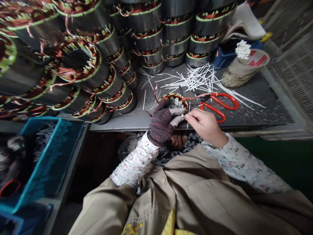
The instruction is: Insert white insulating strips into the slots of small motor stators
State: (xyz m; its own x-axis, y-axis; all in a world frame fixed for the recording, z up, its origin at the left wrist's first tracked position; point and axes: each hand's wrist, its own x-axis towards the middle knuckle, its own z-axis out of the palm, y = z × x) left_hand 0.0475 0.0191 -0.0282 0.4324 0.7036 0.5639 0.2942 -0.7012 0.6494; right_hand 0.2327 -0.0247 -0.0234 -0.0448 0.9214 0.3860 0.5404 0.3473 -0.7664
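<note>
A motor stator (174, 97) with copper windings and a yellow-green rim lies at the bench's front edge. My left hand (162, 120), in a dark knitted glove with pale wrapped fingertips, grips its near side, fingers over the rim and opening. At the stator's right side, my bare right hand (204, 125) is closed in a pinch, its fingertips meeting the left fingers. Something small and white shows there, too small to name. Red-handled scissors (226, 98) lie just beyond the right hand. A copper lead (194, 98) runs from the stator toward them.
Thin white sticks (198, 78) lie scattered behind the stator. Stacked stators (149, 36) fill the back and left. On the right stands a taped container (238, 70) beside a bundle of white sticks (243, 50) and a blue bin (220, 58). A teal crate (52, 156) sits lower left.
</note>
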